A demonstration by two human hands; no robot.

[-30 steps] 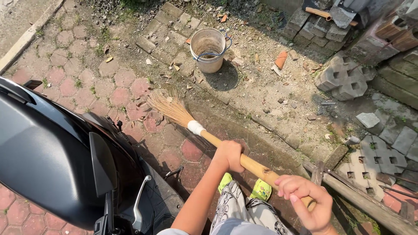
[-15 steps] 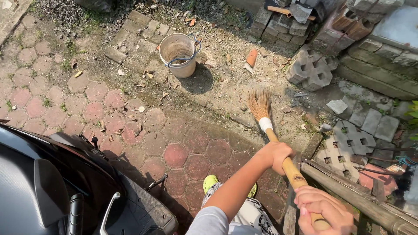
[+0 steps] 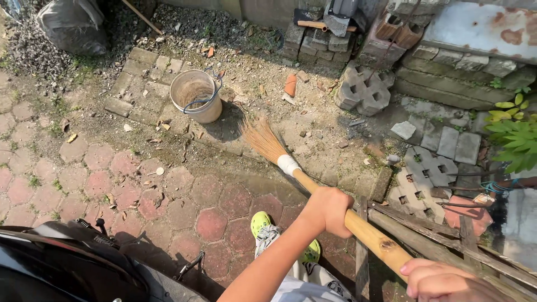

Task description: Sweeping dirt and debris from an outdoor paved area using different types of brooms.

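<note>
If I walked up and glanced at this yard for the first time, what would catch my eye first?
Most likely the broom running through the middle: a bamboo handle gripped by the left hand partway up and the right hand at its end, with the straw bristles fanned on the dirt. Just beyond the bristles stands a dirty pale bucket at the edge of the red hexagonal paving. At lower left, a black scooter fills the corner.
</note>
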